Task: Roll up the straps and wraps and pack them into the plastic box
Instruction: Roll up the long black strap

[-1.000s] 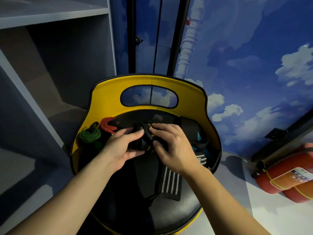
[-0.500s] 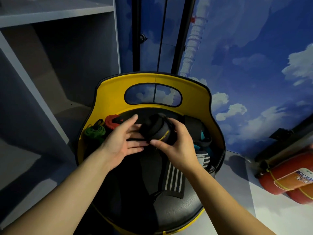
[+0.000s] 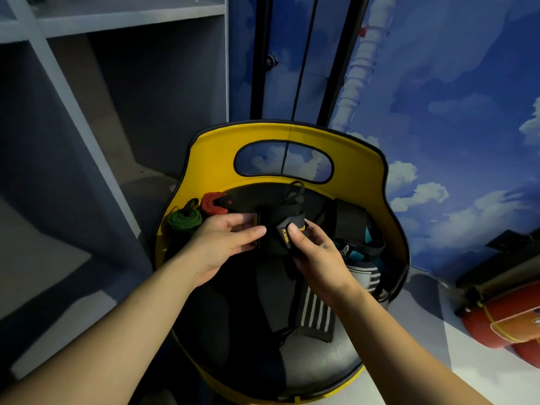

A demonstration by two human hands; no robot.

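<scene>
We seem to be in a gym storage corner: grey shelves [image 3: 117,83] on the left, a wall painted with sky and clouds [image 3: 453,112], and red fire extinguishers [image 3: 502,323] lying on the floor.

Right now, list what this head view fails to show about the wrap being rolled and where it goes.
1. Plastic box: none visible in the head view, so it may be out of frame.
2. Black wrap: its yellow lettering is partly covered by the right hand.
3. The wrap's left end sits under the fingers of the left hand.
4. Dark straps on the yellow chair: too dim to count.
</scene>
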